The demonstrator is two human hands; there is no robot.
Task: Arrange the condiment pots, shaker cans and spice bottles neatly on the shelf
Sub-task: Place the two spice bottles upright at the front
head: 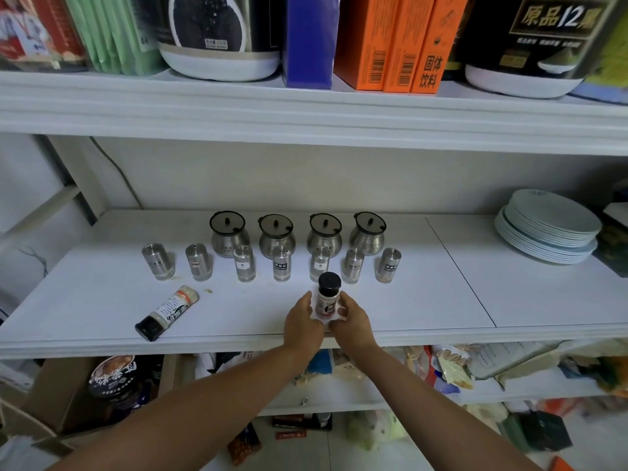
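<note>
A spice bottle (328, 295) with a black cap stands upright near the front edge of the white shelf (424, 300). My left hand (303, 322) holds its left side and my right hand (353, 322) curls round its right side. A second spice bottle (167, 312) lies on its side at the front left, black cap toward me. Behind stands a row of several steel shaker cans (281, 263), two of them (158, 261) set apart at the left. At the back are several lidded steel condiment pots (276, 234) in a line.
A stack of pale plates (548, 227) sits at the shelf's right end. The shelf above (306, 110) carries jars and orange boxes (396, 42). A seam (458, 270) crosses the shelf right of the cans. Below are bags, packets and a cardboard box (47, 396).
</note>
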